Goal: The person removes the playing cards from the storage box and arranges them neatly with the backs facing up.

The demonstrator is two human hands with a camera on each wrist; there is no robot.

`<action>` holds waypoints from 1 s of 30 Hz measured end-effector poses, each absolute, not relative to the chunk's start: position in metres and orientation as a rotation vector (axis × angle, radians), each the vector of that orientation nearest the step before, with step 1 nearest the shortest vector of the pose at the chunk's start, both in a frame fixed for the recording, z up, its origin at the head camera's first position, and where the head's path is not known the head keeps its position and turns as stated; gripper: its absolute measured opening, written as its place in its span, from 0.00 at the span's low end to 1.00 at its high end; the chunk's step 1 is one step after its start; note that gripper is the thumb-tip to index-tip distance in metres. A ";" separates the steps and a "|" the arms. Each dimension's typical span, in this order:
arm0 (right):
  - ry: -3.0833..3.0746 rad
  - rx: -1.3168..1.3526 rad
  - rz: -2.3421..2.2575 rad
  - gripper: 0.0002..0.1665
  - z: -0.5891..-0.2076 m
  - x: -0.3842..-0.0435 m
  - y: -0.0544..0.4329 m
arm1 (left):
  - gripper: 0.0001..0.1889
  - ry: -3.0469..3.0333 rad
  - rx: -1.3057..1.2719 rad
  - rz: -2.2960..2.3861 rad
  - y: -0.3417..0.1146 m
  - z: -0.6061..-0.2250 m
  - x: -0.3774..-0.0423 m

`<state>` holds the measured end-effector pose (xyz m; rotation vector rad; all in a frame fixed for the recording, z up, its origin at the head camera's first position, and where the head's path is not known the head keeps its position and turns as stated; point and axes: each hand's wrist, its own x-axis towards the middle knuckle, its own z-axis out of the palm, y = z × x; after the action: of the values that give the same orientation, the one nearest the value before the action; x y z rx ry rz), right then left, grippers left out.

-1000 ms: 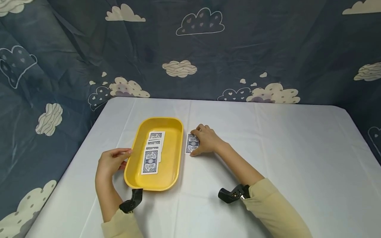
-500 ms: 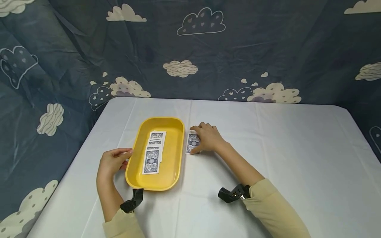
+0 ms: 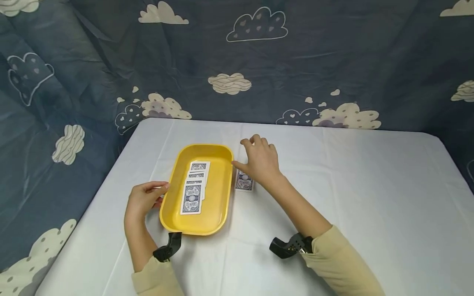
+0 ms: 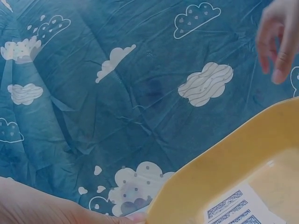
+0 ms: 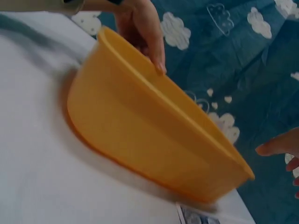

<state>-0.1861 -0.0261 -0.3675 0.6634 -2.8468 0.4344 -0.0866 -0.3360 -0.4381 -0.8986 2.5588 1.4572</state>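
Note:
In the head view, a yellow tray [image 3: 212, 211] holds several playing cards [image 3: 192, 199], face down and overlapping in a column. My left hand [image 3: 142, 200] holds the tray's left rim, its thumb at the edge; the right wrist view shows that thumb tip on the far rim [image 5: 160, 70]. A face-down playing card [image 3: 244, 183] with a blue patterned back lies on the table just right of the tray, partly covered by my right hand [image 3: 263, 162]. That hand is raised above it, thumb and fingers spread apart, with nothing between them. The thumb tip appears near the tray's right rim.
A white cloth covers the table [image 3: 352, 197], which stretches away to the right. Behind and to the left hangs a dark blue curtain [image 3: 185, 61] with cloud prints. Black wrist cameras sit on both forearms, the right one [image 3: 290, 245] above the cloth.
My right hand has lifted off the card and moved up and away, its fingers spreading. The card stays on the table. The left hand stays at the rim; the head view has shifted slightly.

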 end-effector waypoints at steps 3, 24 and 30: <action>-2.783 0.784 0.468 0.36 -0.363 -0.177 -0.040 | 0.23 2.518 -0.923 1.468 -0.322 -0.415 -0.083; -2.951 1.355 0.005 0.66 -0.415 -0.131 -0.140 | 0.20 2.536 -0.861 1.457 -0.303 -0.384 -0.077; -2.935 1.339 0.124 0.58 -0.422 -0.133 -0.143 | 0.20 2.526 -0.878 1.466 -0.305 -0.382 -0.075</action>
<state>-0.1332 -0.1434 -0.4222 1.3392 -2.9351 0.1242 -0.0753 -0.3053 -0.3824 -0.8781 2.5261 1.4660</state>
